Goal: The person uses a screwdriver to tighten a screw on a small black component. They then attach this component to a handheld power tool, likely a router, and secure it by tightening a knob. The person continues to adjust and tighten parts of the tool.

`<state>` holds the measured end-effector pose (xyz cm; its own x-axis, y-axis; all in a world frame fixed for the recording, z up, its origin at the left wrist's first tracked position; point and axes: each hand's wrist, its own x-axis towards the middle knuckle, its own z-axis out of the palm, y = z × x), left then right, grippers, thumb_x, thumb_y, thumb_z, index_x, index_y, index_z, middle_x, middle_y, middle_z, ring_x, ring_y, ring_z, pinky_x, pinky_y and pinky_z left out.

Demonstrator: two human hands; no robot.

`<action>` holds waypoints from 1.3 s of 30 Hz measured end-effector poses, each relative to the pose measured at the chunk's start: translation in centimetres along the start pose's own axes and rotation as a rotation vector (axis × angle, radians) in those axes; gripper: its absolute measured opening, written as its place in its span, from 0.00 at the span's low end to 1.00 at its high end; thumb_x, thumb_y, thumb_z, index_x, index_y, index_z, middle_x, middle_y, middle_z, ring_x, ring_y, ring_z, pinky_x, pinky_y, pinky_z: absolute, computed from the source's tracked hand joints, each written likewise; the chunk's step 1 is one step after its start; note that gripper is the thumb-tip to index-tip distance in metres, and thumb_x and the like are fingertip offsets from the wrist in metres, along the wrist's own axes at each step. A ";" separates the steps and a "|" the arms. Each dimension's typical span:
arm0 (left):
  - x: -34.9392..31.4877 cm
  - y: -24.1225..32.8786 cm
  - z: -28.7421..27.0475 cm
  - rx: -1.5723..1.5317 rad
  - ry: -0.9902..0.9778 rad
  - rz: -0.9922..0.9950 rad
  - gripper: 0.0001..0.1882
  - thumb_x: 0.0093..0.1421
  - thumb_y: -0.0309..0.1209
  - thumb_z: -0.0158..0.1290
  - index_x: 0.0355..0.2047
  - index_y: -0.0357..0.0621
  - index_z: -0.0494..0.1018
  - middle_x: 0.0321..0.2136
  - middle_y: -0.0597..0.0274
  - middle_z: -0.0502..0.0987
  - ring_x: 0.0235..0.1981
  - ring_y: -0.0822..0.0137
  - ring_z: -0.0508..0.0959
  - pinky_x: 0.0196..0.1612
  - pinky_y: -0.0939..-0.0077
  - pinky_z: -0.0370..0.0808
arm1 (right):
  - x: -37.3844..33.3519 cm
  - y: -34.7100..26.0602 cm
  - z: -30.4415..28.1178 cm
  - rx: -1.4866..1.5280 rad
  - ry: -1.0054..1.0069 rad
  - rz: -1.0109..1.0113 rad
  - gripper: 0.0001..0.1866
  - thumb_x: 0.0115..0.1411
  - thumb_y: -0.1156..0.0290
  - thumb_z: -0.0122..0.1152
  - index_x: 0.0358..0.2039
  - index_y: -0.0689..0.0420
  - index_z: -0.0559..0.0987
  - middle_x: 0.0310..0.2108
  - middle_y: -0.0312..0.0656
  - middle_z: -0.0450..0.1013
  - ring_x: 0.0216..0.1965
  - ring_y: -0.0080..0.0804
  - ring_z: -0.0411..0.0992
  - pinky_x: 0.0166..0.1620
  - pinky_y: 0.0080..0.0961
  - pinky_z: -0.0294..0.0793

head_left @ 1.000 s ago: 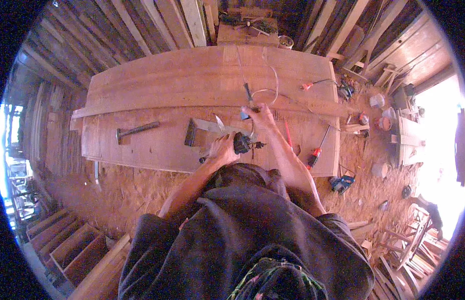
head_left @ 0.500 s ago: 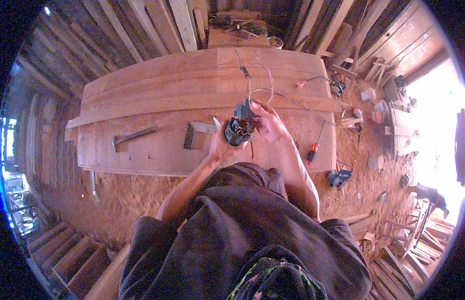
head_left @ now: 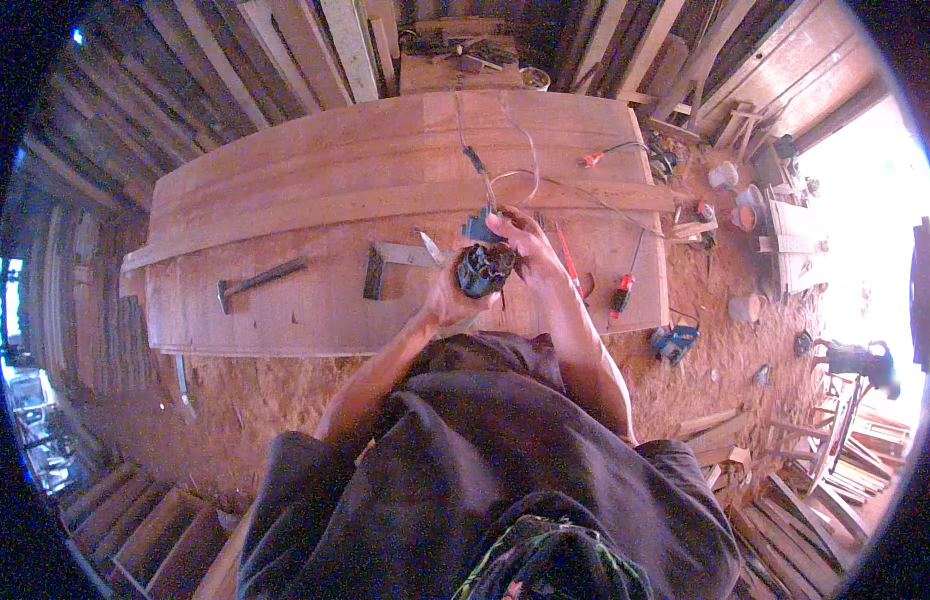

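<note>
Over the near edge of the wooden bench (head_left: 315,225), my left hand (head_left: 448,300) is closed around the dark cylindrical body of an opened power tool (head_left: 483,272). Its upward end shows exposed inner parts. My right hand (head_left: 527,245) grips a blue-grey casing piece (head_left: 477,225) just above that end, thumb on top. A cord (head_left: 473,158) runs from the piece toward the far side. Left of my hands lie a metal square (head_left: 400,256), a pointed pale blade (head_left: 429,245) and a hammer (head_left: 260,283). To the right lies a red-and-black screwdriver (head_left: 623,292).
Another thin red tool (head_left: 567,252) lies beside my right forearm. An orange plug (head_left: 593,160) rests on the bench's far right. On the ground beyond the right edge sits a blue power tool (head_left: 675,340). Buckets (head_left: 747,308) stand farther right; timber planks (head_left: 225,60) lean behind.
The tool body has turned so its open end faces up more, and the blue-grey piece has tilted. The red tool by my right forearm has come into sight. The whole view has shifted slightly.
</note>
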<state>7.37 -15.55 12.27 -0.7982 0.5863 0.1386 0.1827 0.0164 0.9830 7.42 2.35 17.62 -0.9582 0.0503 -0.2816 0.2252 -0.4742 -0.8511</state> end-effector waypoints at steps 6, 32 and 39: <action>-0.2 -2.0 -1.5 0.130 -0.040 -0.290 0.44 0.45 0.37 0.72 0.61 0.43 0.64 0.52 0.55 0.77 0.54 0.58 0.78 0.59 0.63 0.74 | 2.1 0.7 0.4 -0.029 0.085 0.034 0.14 0.59 0.60 0.72 0.39 0.55 0.81 0.32 0.33 0.79 0.30 0.24 0.77 0.33 0.23 0.76; 1.4 -7.7 -0.4 0.595 -0.276 -0.558 0.46 0.43 0.48 0.67 0.59 0.37 0.64 0.47 0.37 0.79 0.51 0.37 0.78 0.55 0.47 0.75 | 8.8 9.3 -9.8 -0.947 0.129 0.024 0.38 0.45 0.51 0.81 0.50 0.61 0.76 0.41 0.46 0.81 0.43 0.39 0.80 0.50 0.38 0.78; 2.8 -6.8 0.1 0.751 -0.363 -0.704 0.50 0.42 0.50 0.69 0.61 0.37 0.64 0.53 0.36 0.75 0.55 0.35 0.75 0.60 0.45 0.72 | 8.6 4.8 -7.8 -1.257 0.067 0.205 0.38 0.50 0.41 0.73 0.54 0.54 0.77 0.46 0.50 0.80 0.49 0.48 0.79 0.53 0.42 0.76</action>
<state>3.95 -14.00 5.94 -0.6667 0.4537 -0.5913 0.1532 0.8598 0.4870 1.59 7.38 7.65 -0.8839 0.1363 -0.4474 0.4134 0.6753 -0.6108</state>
